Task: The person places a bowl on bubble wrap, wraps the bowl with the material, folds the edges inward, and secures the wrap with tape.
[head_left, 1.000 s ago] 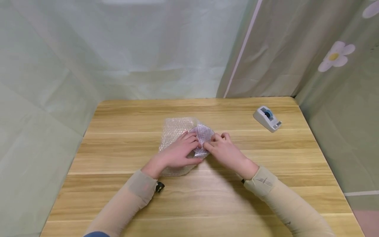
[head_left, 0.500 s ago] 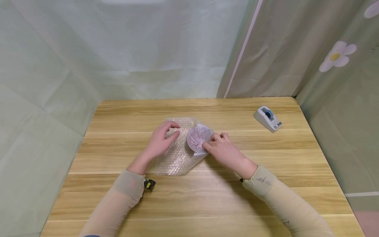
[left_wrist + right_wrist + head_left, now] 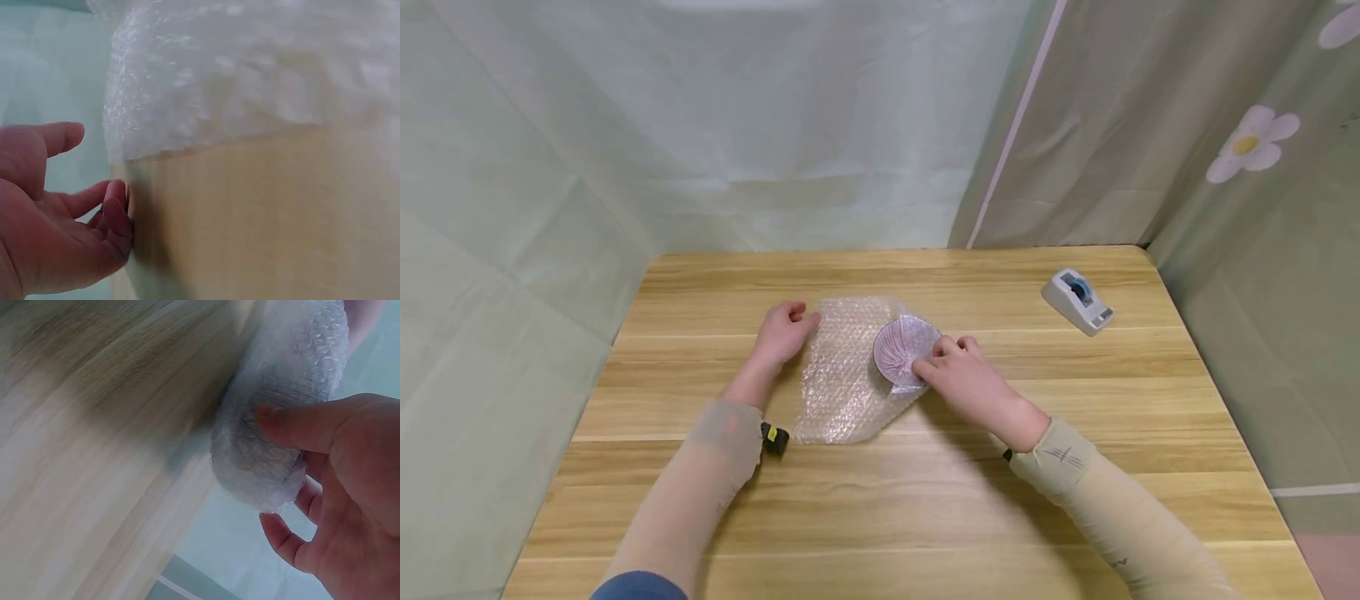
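Note:
A round bowl (image 3: 893,353) with fine pinkish lines running out from its centre sits on a sheet of bubble wrap (image 3: 838,367). On the right, a flap of the wrap is folded over the bowl's rim. My right hand (image 3: 973,385) grips the bowl's right side through that flap; in the right wrist view, the thumb presses the wrapped side (image 3: 269,450) and fingers lie outside it. Beside the wrap's left edge is my left hand (image 3: 782,335), fingers loosely bent, thumb apart. The left wrist view shows nothing in that hand (image 3: 62,219).
A white tape dispenser (image 3: 1077,300) with a blue core stands at the table's back right. The wooden table (image 3: 880,517) has curtains (image 3: 820,125) hanging close behind it and along both sides.
My left hand has lifted off the bowl and moved left to the wrap's left edge, uncovering the bowl's left part. The right hand has kept its grip on the wrapped side.

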### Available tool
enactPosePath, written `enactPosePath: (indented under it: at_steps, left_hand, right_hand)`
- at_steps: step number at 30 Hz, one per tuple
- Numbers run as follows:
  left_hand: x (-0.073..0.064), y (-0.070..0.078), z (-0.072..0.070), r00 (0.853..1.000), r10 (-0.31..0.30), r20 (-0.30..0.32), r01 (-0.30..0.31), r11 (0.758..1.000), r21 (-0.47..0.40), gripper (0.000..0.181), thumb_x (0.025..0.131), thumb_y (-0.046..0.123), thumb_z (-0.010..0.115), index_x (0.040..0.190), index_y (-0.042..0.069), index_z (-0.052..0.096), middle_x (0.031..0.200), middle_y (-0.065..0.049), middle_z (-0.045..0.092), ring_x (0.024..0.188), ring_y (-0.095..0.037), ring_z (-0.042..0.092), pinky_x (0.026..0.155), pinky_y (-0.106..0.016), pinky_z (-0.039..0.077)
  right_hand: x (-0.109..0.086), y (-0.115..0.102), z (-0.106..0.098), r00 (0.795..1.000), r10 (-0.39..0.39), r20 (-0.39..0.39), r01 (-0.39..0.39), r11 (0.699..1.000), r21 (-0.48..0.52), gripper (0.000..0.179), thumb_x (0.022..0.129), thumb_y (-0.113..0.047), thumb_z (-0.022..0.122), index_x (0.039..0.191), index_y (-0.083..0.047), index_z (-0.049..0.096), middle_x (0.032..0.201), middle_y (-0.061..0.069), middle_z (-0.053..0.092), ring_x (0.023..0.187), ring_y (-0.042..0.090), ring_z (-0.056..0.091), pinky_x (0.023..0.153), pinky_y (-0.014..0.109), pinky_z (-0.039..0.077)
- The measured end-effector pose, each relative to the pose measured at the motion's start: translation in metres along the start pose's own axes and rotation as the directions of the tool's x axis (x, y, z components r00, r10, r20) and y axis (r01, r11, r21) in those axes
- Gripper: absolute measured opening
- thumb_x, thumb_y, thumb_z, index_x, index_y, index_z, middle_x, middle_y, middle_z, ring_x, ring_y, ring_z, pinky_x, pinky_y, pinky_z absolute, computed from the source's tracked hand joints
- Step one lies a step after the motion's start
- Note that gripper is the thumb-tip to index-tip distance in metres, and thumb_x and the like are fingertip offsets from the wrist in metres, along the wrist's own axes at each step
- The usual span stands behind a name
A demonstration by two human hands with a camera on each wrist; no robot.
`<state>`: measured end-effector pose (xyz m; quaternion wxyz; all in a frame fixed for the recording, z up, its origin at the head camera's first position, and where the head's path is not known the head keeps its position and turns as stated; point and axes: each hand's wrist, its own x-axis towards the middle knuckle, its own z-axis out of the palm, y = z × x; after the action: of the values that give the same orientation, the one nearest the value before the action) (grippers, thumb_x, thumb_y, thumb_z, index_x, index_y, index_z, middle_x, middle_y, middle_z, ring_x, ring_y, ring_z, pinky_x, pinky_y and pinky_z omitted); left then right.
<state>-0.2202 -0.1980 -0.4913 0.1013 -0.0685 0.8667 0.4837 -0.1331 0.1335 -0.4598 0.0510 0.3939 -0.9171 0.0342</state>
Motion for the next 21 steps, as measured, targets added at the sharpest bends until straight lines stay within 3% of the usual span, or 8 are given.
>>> enactPosePath:
  at_steps: [7, 12, 18, 21]
  left_hand:
    - [0.014, 0.008, 0.000, 0.998, -0.058, 0.033, 0.056, 0.997, 0.054, 0.057, 0.107, 0.032, 0.064, 0.146, -0.009, 0.055, 0.149, -0.029, 0.055, 0.139, -0.043, 0.050, 0.120, -0.052, 0.041]
    - [0.015, 0.011, 0.001, 0.995, -0.090, 0.033, 0.087, 0.993, 0.081, 0.050, 0.107, 0.029, 0.066, 0.140, -0.008, 0.060, 0.143, -0.027, 0.058, 0.128, -0.038, 0.056, 0.110, -0.049, 0.049]
    - [0.015, 0.008, 0.004, 0.998, -0.060, 0.011, 0.059, 0.997, 0.056, 0.041, 0.104, 0.029, 0.070, 0.123, -0.007, 0.068, 0.125, -0.022, 0.064, 0.105, -0.029, 0.055, 0.086, -0.037, 0.050]
    - [0.015, 0.006, 0.005, 0.999, -0.050, 0.007, 0.049, 0.998, 0.038, 0.041, 0.104, 0.031, 0.070, 0.121, -0.007, 0.066, 0.123, -0.022, 0.063, 0.106, -0.030, 0.055, 0.089, -0.039, 0.050]
  right_hand:
    - [0.000, -0.001, -0.001, 1.000, 0.011, 0.005, -0.011, 1.000, 0.002, 0.011, 0.100, -0.008, 0.069, 0.105, -0.017, 0.065, 0.100, 0.001, 0.074, 0.106, 0.028, 0.058, 0.091, 0.053, 0.046]
    - [0.001, -0.002, 0.001, 1.000, 0.013, 0.004, -0.013, 1.000, 0.010, 0.011, 0.100, -0.008, 0.068, 0.105, -0.017, 0.065, 0.099, 0.001, 0.074, 0.106, 0.028, 0.058, 0.091, 0.054, 0.046]
    - [0.001, -0.001, 0.003, 1.000, 0.010, -0.001, -0.010, 1.000, 0.021, 0.012, 0.100, -0.007, 0.068, 0.105, -0.017, 0.065, 0.099, 0.001, 0.074, 0.106, 0.028, 0.058, 0.091, 0.054, 0.046]
    - [0.001, 0.000, 0.002, 1.000, 0.016, 0.001, -0.016, 0.999, 0.027, 0.011, 0.100, -0.007, 0.068, 0.104, -0.017, 0.065, 0.098, 0.001, 0.074, 0.106, 0.028, 0.058, 0.092, 0.054, 0.045]
